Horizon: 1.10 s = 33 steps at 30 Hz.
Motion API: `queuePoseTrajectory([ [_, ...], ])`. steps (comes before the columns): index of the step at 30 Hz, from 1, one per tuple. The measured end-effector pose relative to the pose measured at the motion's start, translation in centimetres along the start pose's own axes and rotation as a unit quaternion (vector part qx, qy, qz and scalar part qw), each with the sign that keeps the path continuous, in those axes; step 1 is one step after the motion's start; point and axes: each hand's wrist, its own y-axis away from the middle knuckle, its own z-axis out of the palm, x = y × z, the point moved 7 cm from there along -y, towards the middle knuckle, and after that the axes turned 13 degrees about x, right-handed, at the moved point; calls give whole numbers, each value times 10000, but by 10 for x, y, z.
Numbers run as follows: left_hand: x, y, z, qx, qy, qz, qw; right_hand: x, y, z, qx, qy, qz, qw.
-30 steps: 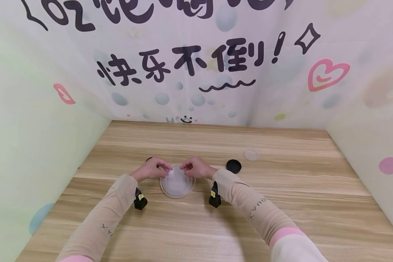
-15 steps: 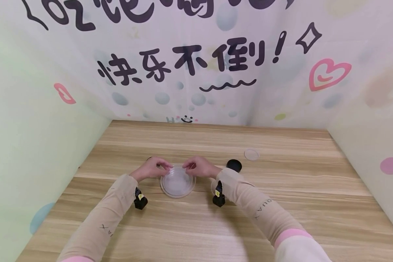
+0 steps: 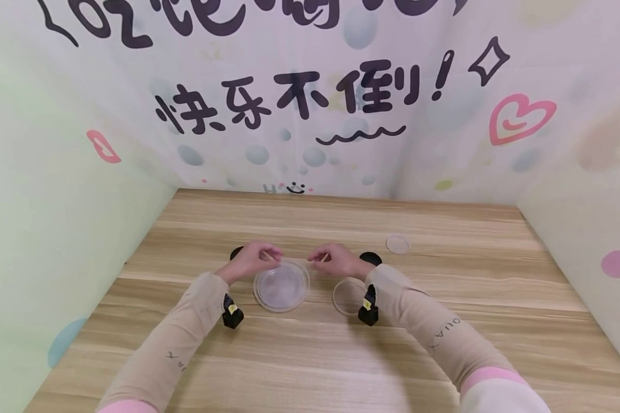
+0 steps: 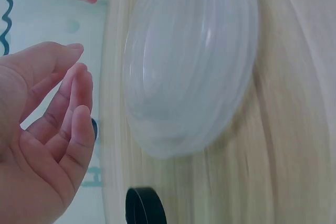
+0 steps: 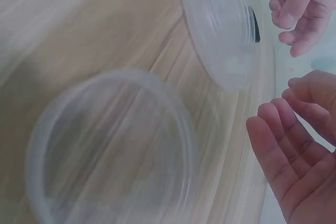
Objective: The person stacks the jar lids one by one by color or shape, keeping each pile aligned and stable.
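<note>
Wears beige slvs [image 3: 418,315] w/ dk lettering [image 3: 446,332], pink bands [image 3: 493,375], blk wrist cams [image 3: 368,316] w/ yel. stickers [image 3: 367,304].

Glossy plastic dish [image 3: 281,285] — smooth, wood-grained tabletop [image 3: 294,358].

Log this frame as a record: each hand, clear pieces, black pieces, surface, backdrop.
left hand: left hand, nothing visibly held, fingers loosely curved, near the dish's far side
right hand: right hand, nothing visibly held, fingers loosely curved
clear pieces: dish between the forearms; clear lid to its right, apart; small clear disc farther right
black pieces: left black lid and right black lid, each partly hidden
surface: wooden table
backdrop: printed cloth
</note>
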Motion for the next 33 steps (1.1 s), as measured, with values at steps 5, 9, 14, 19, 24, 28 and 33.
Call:
queuePoseTrajectory([
  [5,8,-7,8,62,155,67,9998,8,10,-11,94,160,-89,9998],
  [9,13,-14,16,128,339,116,9993,16,18,-18,195,218,-82,9995],
  [14,24,-21,31,60,466,160,9988,24,28,-26,301,208,-55,9993],
  [19,37,-27,55,-204,549,286,9979,34,36,-33,469,120,38,9988],
  [24,47,-30,74,-376,475,493,9969,44,43,-38,530,4,26,9986],
  [28,50,-31,85,-488,463,406,9969,49,50,-42,569,-13,21,9984],
  [33,51,-31,96,-610,471,231,9968,52,57,-45,602,66,-72,9981],
])
